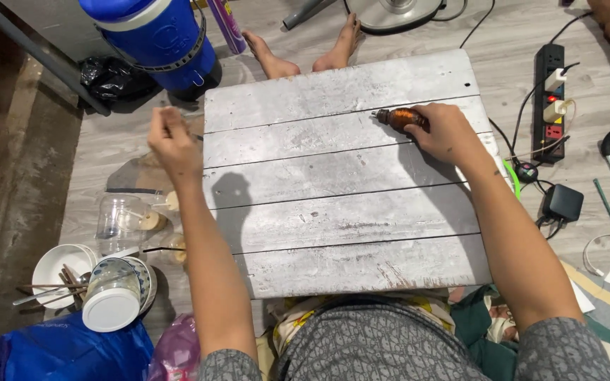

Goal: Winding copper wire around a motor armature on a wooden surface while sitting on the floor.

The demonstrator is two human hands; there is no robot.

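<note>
Head view looks straight down on a low counter [347, 204] of whitewashed wooden planks, and I see my right hand [446, 132] resting on its far plank, fingers wrapped around a small brown rotary tool with a copper-coloured body [400, 118]. The tool lies on its side, its thin tip pointing left across the board, touching or just above the wood; I cannot tell which. My left hand [172, 144] is raised off the counter's left edge, fingers pinched together on something thin and small that I cannot make out.

On the floor to the left stand a clear glass jar [118, 220], a white bowl holding sticks and spoons [61, 271], and an upturned patterned cup with a white base [116, 293]. A big blue drum-shaped water cooler [157, 35] sits beyond the counter's far left corner, beside a black plastic bag [111, 74]. Two bare feet [305, 53] of another person rest just past the far edge. To the right, a black power strip with plugs in it [551, 95] lies on the floor, near a black adapter block [563, 203].
</note>
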